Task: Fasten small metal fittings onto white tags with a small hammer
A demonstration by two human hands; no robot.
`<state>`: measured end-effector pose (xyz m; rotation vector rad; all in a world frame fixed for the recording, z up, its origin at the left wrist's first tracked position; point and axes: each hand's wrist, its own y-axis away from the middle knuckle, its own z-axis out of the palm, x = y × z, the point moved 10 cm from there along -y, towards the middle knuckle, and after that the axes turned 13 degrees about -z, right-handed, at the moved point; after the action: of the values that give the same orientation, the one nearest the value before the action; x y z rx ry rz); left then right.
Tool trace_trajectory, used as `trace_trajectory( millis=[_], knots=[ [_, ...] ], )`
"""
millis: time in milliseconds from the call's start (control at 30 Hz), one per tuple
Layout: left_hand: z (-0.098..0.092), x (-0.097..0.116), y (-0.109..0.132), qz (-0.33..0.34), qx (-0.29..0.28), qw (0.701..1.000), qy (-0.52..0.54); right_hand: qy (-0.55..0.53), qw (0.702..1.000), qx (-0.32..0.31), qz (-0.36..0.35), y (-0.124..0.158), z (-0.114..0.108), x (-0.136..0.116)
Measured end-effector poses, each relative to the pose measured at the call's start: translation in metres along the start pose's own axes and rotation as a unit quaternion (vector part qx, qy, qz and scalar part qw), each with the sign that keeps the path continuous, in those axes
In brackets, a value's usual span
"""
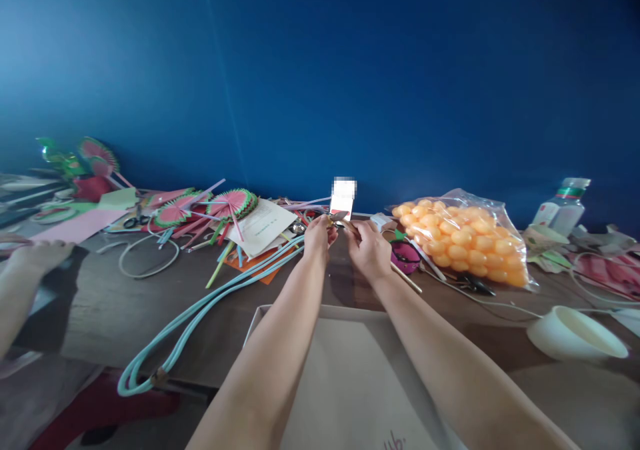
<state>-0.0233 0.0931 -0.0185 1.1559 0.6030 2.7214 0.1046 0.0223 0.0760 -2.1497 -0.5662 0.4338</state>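
Observation:
My left hand [317, 238] is closed, its fingers pinched around something small that I cannot make out. Several loops of pale blue cord [200, 305] run up from the table's front edge to this hand and pass out of sight there. Close beside it, my right hand [369, 247] is closed too, fingertips nearly meeting those of the left. A thin tan stick [407, 279] shows past its far side, in line with the grip; the palm hides its middle. Just behind the fingertips stands a bright white card or screen [342, 197], partly blurred out.
An open cardboard box [350, 370] lies below my forearms. Paper watermelon fans [233, 205], papers and straws crowd the left. At right are a bag of orange balls [460, 237], a white bowl [575, 333] and a bottle [563, 207]. Another person's hand [40, 257] rests far left.

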Motion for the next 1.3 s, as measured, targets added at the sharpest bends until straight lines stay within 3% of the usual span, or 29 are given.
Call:
trace_trajectory(
  millis=[1300],
  knots=[
    [-0.0038, 0.0039, 0.0009, 0.017, 0.026, 0.999, -0.024, -0.001, 1.000, -0.002, 0.018, 0.0006, 0.0010, 0.0042]
  ],
)
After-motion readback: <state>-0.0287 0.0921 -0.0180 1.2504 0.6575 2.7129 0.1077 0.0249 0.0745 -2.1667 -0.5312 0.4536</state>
